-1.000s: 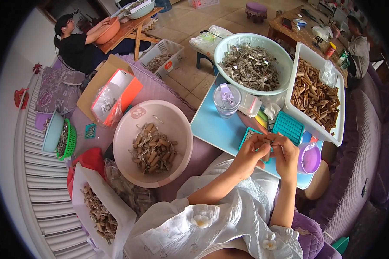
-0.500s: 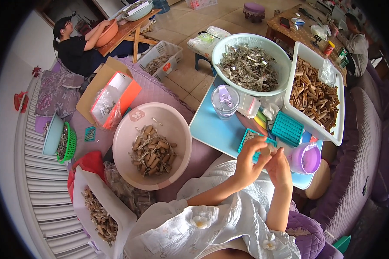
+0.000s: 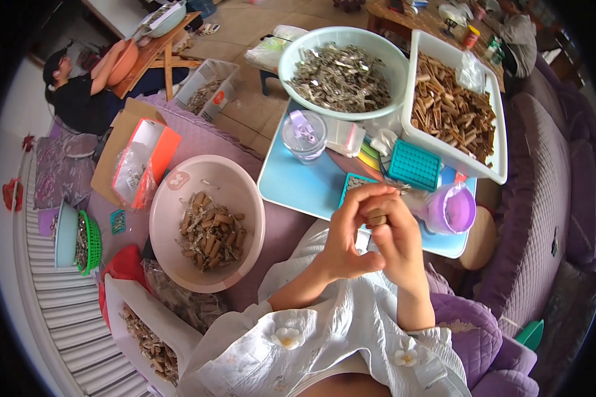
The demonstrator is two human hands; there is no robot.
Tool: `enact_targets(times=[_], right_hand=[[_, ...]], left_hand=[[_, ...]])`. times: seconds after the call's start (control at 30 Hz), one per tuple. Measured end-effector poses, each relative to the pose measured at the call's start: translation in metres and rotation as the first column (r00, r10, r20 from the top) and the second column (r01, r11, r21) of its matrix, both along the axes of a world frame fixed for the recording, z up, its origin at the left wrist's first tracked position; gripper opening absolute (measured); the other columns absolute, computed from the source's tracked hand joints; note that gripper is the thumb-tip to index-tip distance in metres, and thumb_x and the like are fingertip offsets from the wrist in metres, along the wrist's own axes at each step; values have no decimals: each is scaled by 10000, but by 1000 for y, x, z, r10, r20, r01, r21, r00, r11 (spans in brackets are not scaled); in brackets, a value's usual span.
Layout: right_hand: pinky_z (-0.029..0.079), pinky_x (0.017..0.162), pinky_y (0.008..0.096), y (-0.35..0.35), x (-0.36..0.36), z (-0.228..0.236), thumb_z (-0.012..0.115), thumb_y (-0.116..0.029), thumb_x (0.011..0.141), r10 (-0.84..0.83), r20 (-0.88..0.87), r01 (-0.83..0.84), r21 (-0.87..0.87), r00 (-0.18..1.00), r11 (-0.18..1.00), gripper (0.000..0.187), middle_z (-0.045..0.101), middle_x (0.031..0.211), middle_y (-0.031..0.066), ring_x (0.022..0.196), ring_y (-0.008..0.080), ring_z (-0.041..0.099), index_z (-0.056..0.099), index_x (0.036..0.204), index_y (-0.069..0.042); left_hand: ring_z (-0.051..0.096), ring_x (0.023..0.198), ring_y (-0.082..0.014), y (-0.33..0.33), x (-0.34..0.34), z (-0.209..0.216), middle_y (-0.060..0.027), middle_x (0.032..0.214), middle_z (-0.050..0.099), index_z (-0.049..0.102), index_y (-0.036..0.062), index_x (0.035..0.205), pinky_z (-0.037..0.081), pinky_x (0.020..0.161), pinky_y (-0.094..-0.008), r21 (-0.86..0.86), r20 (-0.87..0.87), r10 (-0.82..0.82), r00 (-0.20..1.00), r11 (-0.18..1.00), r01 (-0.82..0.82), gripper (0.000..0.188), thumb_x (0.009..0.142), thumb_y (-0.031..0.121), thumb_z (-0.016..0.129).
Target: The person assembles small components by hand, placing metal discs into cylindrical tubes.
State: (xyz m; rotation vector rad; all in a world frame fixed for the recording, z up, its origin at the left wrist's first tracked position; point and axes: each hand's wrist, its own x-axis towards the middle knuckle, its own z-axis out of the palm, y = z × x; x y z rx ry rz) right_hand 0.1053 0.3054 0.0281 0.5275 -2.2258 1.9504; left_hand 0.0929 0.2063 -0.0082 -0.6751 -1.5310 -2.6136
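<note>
My right hand [image 3: 400,241] is closed on a small brown cylinder [image 3: 377,218], its end showing between thumb and curled fingers. Curving in from the left, my left hand [image 3: 347,235] has its fingertips on the right hand's fingers, while its thumb stands apart lower down. Both hands are raised in front of the blue table's [image 3: 285,175] near edge. Partly hidden behind the left fingers lies a teal gridded tray [image 3: 345,190] with small pieces in it. A second teal tray [image 3: 414,165] sits just beyond, and a purple cup [image 3: 450,208] stands to the right.
A white bin [image 3: 500,149] of brown pieces and a pale green basin [image 3: 288,99] of wrapped bits stand at the back. To the left are a pink basin [image 3: 169,255], a lidded clear cup [image 3: 304,137] and an orange-white box [image 3: 159,155]. Two people sit farther off.
My view has shifted, so the surroundings sit farther left and higher. Both hands have come nearer to me; the left thumb has moved away from its fingers, and the brown cylinder sits in the right hand.
</note>
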Motion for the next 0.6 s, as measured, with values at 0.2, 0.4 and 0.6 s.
enact_targets(times=[0.2,0.4,0.6], right_hand=[[388,591,274,-18,-2,-16,550,-58,651,-153,-180,146,-53,972,988,217,505,770,95,665,203,476,526,855,12],[414,620,302,-28,-7,-35,539,-35,637,-181,-127,169,-101,975,980,217,520,758,114,686,254,508,539,848,18],[422,597,317,-40,-18,-45,489,-51,740,-108,-37,105,-93,993,990,73,518,763,129,678,271,516,519,788,-4]], left_hand=[[522,889,-205,-2,-5,14,-159,947,529,444,-16,970,409,780,-306,-124,-105,128,986,982,-140,372,631,86,560],[532,848,-199,-9,-6,1,-160,905,548,451,-20,945,421,756,-305,-213,10,168,986,964,-162,306,650,40,505],[469,977,-222,-21,-10,-16,-142,1041,499,467,-36,1012,348,864,-339,-251,57,282,958,933,-260,344,758,194,493]])
